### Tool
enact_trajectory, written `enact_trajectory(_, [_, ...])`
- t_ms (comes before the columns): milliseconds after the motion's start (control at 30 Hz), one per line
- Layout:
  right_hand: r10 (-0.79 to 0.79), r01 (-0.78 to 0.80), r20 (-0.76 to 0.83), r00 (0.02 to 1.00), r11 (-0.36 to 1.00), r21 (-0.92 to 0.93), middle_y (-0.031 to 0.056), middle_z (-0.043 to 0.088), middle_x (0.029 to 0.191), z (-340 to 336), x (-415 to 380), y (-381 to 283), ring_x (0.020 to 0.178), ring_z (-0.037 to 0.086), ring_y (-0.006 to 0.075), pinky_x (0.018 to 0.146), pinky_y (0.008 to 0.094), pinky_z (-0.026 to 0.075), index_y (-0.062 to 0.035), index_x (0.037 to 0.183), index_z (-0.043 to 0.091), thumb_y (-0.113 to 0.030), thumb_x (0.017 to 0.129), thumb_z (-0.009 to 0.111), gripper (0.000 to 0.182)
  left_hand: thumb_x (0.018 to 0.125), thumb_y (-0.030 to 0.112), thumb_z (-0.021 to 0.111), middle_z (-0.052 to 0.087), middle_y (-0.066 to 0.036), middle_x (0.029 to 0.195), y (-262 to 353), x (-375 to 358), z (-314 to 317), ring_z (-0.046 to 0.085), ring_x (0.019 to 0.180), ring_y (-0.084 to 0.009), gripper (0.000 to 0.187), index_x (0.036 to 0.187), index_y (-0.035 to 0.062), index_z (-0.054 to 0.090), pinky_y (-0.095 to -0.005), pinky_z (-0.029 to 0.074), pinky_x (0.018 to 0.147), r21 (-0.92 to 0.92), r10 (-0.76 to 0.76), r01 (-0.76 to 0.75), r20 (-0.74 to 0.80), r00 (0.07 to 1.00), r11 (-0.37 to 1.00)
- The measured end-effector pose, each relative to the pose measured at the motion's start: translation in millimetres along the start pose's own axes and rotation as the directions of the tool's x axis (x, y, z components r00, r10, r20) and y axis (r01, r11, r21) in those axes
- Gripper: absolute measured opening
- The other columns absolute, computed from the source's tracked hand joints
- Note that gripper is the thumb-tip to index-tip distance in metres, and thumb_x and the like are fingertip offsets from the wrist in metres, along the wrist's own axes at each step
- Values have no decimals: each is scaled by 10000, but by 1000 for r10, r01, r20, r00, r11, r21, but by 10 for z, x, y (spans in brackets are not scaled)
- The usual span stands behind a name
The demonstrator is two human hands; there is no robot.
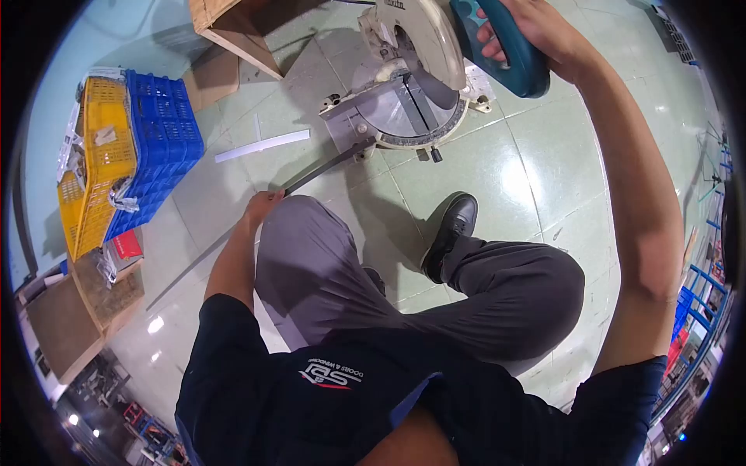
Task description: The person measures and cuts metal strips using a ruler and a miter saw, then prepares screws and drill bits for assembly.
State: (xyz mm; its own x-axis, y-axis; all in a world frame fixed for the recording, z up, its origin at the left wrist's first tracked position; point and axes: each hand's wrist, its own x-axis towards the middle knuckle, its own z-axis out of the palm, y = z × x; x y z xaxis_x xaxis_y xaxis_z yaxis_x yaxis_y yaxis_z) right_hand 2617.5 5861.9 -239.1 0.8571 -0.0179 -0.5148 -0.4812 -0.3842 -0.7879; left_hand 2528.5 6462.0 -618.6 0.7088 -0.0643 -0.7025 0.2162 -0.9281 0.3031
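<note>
A miter saw with a cream blade guard stands on the tiled floor at the top centre. My right hand is wrapped round its teal handle, and the saw head is above the round base. My left hand is closed on a long, thin grey strip beside my left knee. One end of the strip reaches the left side of the saw base; the other runs down to the lower left across the floor. The fingertips of my left hand are partly hidden.
Blue and yellow crates stand at the left, by a wooden box and a red box. A white strip lies left of the saw. An open wooden box is at the top. My black shoe is below the saw.
</note>
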Motion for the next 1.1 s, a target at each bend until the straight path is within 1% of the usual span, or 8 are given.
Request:
enact_trajectory(100, [-124,84,-142,982,962,-260,263,661,1307,11,0,-42,1211,639,325,1039,420,520,79,1400,581,-705,1039,383,886,961,632,598,757,-216,1044,-6,54,-23,718,1038,-400,617,1146,61,738,-466,549,913,123,60,-45,-129,990,991])
enact_trajectory(267, [-350,335,-31,936,916,-222,259,621,1390,-308,3,208,1314,571,360,1138,439,433,-54,1487,561,-729,1031,347,842,963,487,683,752,-184,1057,-152,112,-24,718,1039,-367,558,1334,74,625,-436,544,936,127,132,-106,-214,968,986])
enact_trajectory(367, [-660,606,-502,559,738,-296,83,688,819,-664,222,1290,762,675,176,730,359,553,6,980,677,-490,1102,448,560,982,363,701,734,-184,1150,-105,-66,-129,709,1071,-334,530,1391,48,580,-408,543,946,50,218,-213,-290,932,976])
enact_trajectory(433, [-481,282,-619,622,874,-396,153,720,912,-580,240,2190,887,712,313,811,417,554,-8,1060,682,-321,1062,556,338,1003,348,672,719,-209,1189,-68,-280,-244,708,1070,-326,530,1413,30,564,-410,543,944,-65,199,-232,-325,924,971])
enact_trajectory(500, [-392,100,-480,785,844,-527,154,707,1074,-182,417,3064,1048,691,329,901,437,539,-47,1099,692,-311,1030,600,288,1013,350,657,714,-199,1222,9,-558,-413,692,1106,-324,545,1438,26,546,-406,534,956,-185,133,-198,-316,939,963])
enact_trajectory(667, [-608,368,2,794,478,-797,120,569,1377,623,879,3441,1307,531,337,1051,510,444,-210,1456,551,-408,1015,588,485,1063,494,535,638,-184,1374,714,-1519,-653,597,1269,-309,605,1442,22,556,-387,454,1065,-685,-171,-10,-195,966,728])
enact_trajectory(867, [-394,384,245,886,328,-863,94,503,1430,690,1174,2944,1340,472,272,1058,482,396,-291,1523,491,-558,1033,497,559,1080,523,475,632,-184,1387,1005,-1878,-614,585,1283,-288,651,1441,-11,561,-385,409,1124,-692,-190,-24,-231,954,722])
enact_trajectory(1100, [-609,502,228,760,327,-800,87,588,1247,602,1416,3068,1213,531,272,968,453,405,-265,1429,590,-524,1011,548,494,1095,464,434,665,-163,1342,1078,-1856,-536,598,1271,-257,603,1354,-42,639,-352,401,1129,-544,-200,14,-286,937,839])
